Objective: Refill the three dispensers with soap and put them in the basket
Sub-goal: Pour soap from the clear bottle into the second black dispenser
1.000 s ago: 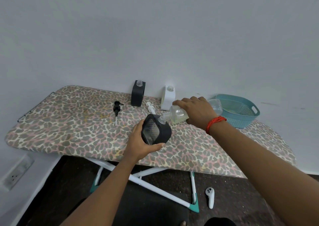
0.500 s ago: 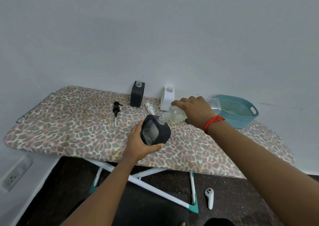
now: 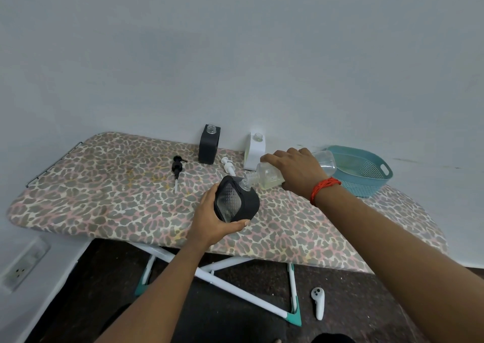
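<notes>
Little has moved since the earlier frames: both hands keep the same hold, and the soap bottle stays tipped over the dispenser's mouth.

On the ironing board [image 3: 104, 206], the black pump [image 3: 177, 166] lies loose at the left. Behind it, against the wall, a second black dispenser [image 3: 208, 147] stands upright with its neck open. A white pump [image 3: 228, 166] lies just in front of it, to the right.

Near the front edge, the left hand [image 3: 212, 222] is wrapped around a black dispenser [image 3: 235, 202], fingers behind and thumb under it, tilting it so its open neck points up and to the right. The white dispenser [image 3: 254, 151] stands at the back, also uncapped. The right hand [image 3: 294, 168] is closed over a clear soap bottle [image 3: 269, 176], held nearly on its side, with its mouth touching the held dispenser's neck. Pale liquid sits in the bottle's lower part.

At the far right, the blue basket [image 3: 366, 183] rests on the board. A white controller [image 3: 318, 302] lies on the floor below.
</notes>
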